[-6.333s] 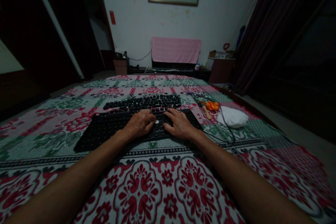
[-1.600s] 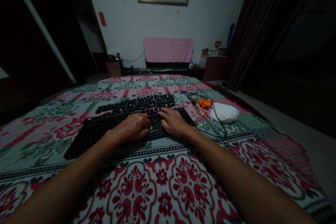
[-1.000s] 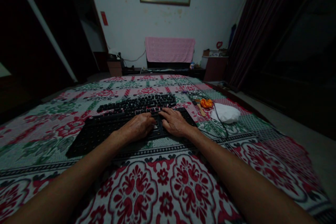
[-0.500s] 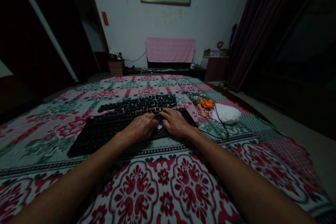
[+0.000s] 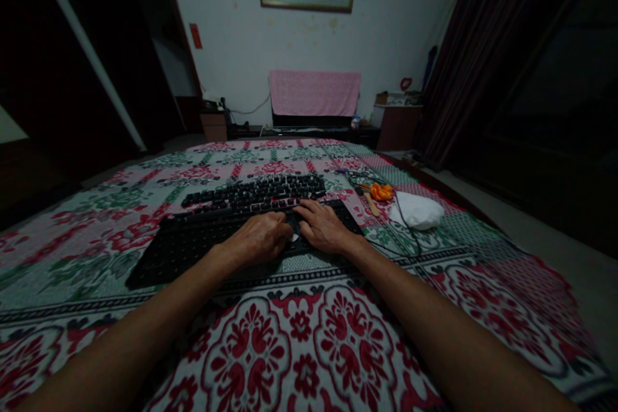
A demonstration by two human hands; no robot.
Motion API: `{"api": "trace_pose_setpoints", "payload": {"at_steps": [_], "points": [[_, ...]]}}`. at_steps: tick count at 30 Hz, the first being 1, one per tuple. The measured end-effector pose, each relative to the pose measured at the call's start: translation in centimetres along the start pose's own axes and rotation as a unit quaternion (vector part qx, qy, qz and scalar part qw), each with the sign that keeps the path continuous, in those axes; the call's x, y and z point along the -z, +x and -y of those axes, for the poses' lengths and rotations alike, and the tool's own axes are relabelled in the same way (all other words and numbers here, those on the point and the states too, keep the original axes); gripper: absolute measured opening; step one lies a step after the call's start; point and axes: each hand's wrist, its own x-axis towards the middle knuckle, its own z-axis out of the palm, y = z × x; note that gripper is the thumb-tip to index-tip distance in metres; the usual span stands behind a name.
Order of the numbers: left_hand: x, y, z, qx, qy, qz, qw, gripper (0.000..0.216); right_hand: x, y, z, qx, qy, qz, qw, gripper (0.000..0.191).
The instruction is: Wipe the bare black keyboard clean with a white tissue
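Observation:
A black keyboard base (image 5: 178,248) with its keycaps off lies across the bed cover. My left hand (image 5: 263,235) is closed over its middle, fingers pinched on a small white piece (image 5: 294,237), perhaps tissue or cloth, that pokes out beside the fingertips. To the right, my right hand (image 5: 321,225) rests on the base with fingers stretched out and apart. Just behind the base, loose black keycaps (image 5: 261,190) lie in rows. What is under both palms is hidden.
On the right lie an orange flower-like bundle (image 5: 381,192), a brush with a wooden handle (image 5: 371,205), a white bag-like bundle (image 5: 419,210) and a dark cable (image 5: 410,232). The patterned bed cover (image 5: 299,335) spreads beneath everything. A pink cloth (image 5: 315,93) hangs at the far wall.
My left hand has shifted very slightly down the base with the white piece. My right hand stays in place. The whole view has tipped a little.

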Motion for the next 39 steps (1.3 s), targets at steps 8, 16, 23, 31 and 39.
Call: {"api": "trace_pose_setpoints", "payload": {"at_steps": [8, 16, 23, 31, 39], "points": [[0.8, -0.1, 0.2, -0.03, -0.039, 0.022, 0.999, 0.027, 0.1, -0.1, 0.2, 0.001, -0.005, -0.002, 1.0, 0.044], [1.8, -0.6, 0.9, -0.017, -0.081, 0.063, 0.995, 0.025, 0.2, -0.1, 0.2, -0.003, -0.005, -0.009, 1.0, 0.044], [1.9, -0.6, 1.5, 0.034, -0.043, 0.025, 0.998, 0.025, -0.1, 0.0, 0.0, 0.001, -0.007, -0.009, 1.0, 0.044], [1.4, -0.5, 1.6, 0.006, -0.063, 0.057, 0.996, 0.025, 0.0, 0.0, 0.0, 0.0, -0.004, -0.007, 1.0, 0.044], [0.1, -0.3, 2.8, 0.171, -0.292, -0.05, 0.94, 0.029, 0.5, -0.1, 0.3, 0.005, 0.02, -0.027, 0.999, 0.041]]}}
